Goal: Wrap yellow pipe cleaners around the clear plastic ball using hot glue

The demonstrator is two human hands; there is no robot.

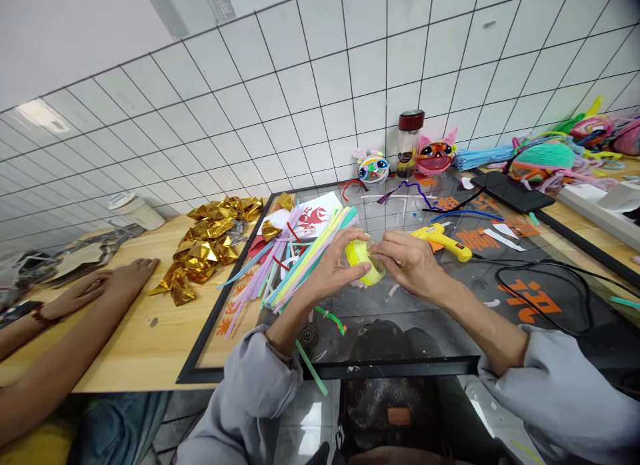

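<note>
My left hand [336,266] is closed around a round yellow ring-like piece [364,259], with the thumb along its lower side. What kind of thing it is I cannot tell for certain. At the piece's right edge, my right hand [411,261] has its fingers pinched together; whatever sits between them is hidden. Just beyond the right hand lies a yellow hot glue gun [445,241], its black cord [505,265] running right. Left of my left hand, a bundle of pastel pipe cleaners [290,270] spreads across the black-framed glass panel [400,369].
Crumpled gold foil [210,241] and a co-worker's hands [127,278] are on the left. Against the tiled wall stand two decorated animal heads [373,168] and a red-lidded jar [410,145]. A phone [517,190] and colourful pipe cleaner pieces [545,158] lie at right.
</note>
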